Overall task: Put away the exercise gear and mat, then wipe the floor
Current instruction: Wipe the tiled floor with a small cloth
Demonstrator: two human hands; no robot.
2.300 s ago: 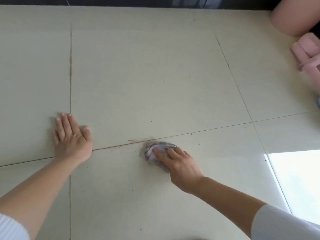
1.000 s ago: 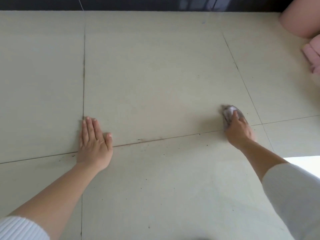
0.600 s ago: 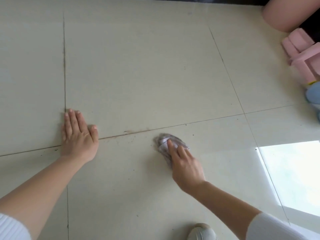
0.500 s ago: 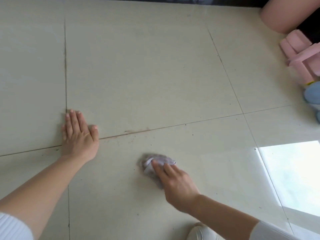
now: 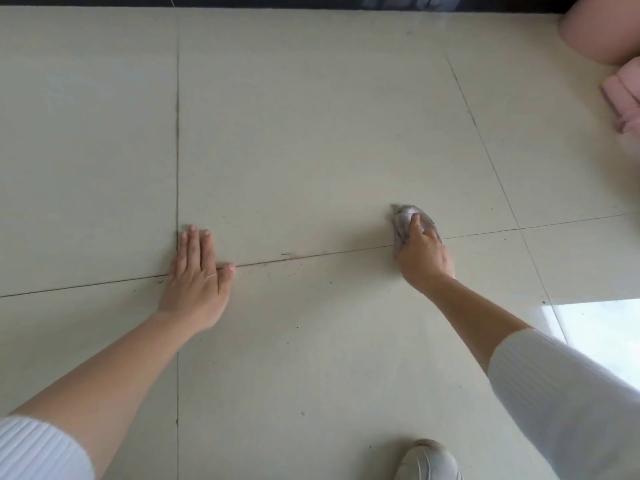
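1. My right fingers [image 5: 415, 224]: curled over a crumpled grey-lilac cloth [image 5: 401, 221], holding it down on the floor [image 5: 311, 133]. The forefinger lies along the top of the wad, and the cloth shows beyond the fingertips and at their left side.
2. Right hand [image 5: 424, 259]: knuckles up, set on the cross joint [image 5: 304, 255] between tiles, right of the middle of the floor in view.
3. My left fingers [image 5: 194, 244]: straight and close together, the thumb spread to the right, holding nothing.
4. Left hand [image 5: 197, 282]: flat on the floor, palm down, at the corner where the cross joint meets the lengthwise joint [image 5: 177, 133]. It is well apart from the cloth.
5. Sleeves: white ribbed, one on each forearm, left [image 5: 38, 448] and right [image 5: 561, 386], both pushed up short of the wrist.
6. Floor: pale glossy tiles with dark specks near the cross joint. There is a bright glare patch [image 5: 599, 332] at the right edge.
7. Shoe [image 5: 427, 460]: a white toe at the near edge, under my right arm.
8. Far right corner: a pink rounded bulk [image 5: 602, 29] and just below it a pink folded piece [image 5: 623, 95], both cut off by the edge of view. I cannot tell what they are.
9. Far edge: a dark strip [image 5: 277, 0].
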